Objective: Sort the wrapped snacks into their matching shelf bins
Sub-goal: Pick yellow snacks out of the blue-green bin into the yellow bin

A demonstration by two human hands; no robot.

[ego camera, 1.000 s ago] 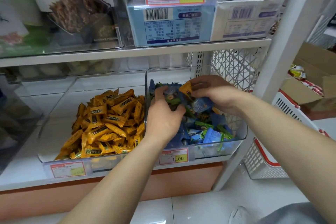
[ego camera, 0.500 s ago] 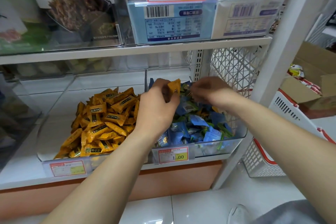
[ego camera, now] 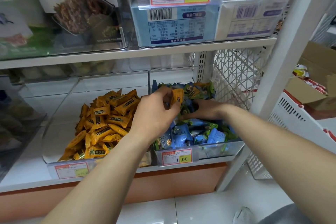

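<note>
Two clear bins sit side by side on the lower shelf. The left bin (ego camera: 54, 154) holds a heap of orange wrapped snacks (ego camera: 101, 123). The right bin (ego camera: 234, 146) holds blue and green wrapped snacks (ego camera: 196, 134) with a few orange ones mixed in at the back. My left hand (ego camera: 154, 114) hovers over the divider between the bins and pinches one orange wrapped snack (ego camera: 176, 96) upright. My right hand (ego camera: 205, 109) lies palm down in the blue and green pile, fingers buried among the wrappers; what it grips is hidden.
A price tag (ego camera: 177, 157) reading 1.00 hangs on the right bin's front. The upper shelf (ego camera: 138, 53) carries boxed goods close above. A white wire mesh panel (ego camera: 234, 74) and upright post (ego camera: 280, 71) bound the right side. A white basket (ego camera: 294, 123) and cardboard box (ego camera: 316, 85) stand further right.
My left hand took an orange snack out of the blue pile and has carried it slightly left and up. My right hand dropped back down into the blue and green wrappers.
</note>
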